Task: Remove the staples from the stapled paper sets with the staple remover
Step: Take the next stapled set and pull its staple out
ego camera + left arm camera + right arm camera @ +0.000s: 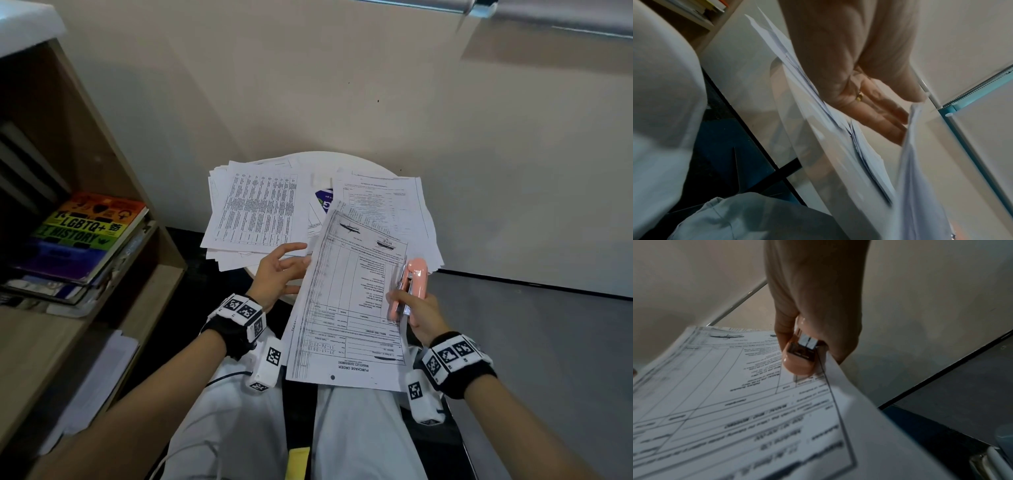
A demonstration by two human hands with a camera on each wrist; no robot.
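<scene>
A printed purchase-order paper set (346, 308) hangs tilted over my lap in front of the round white table (359, 164). My right hand (416, 315) grips a pink staple remover (416, 277) at the set's right edge. In the right wrist view the thumb presses the staple remover (799, 363) onto the paper set (735, 402), whose edge runs under the right hand (818, 305). My left hand (284, 270) lies at the set's left edge with fingers straight. In the left wrist view the fingers (888, 120) reach toward the paper set's edge (920, 178). No staple is visible.
Two loose piles of printed sheets (257, 212) (387, 202) cover most of the table, overhanging its rim. A wooden bookshelf with stacked books (85, 240) stands close on the left. A beige wall is right behind the table, grey floor to the right.
</scene>
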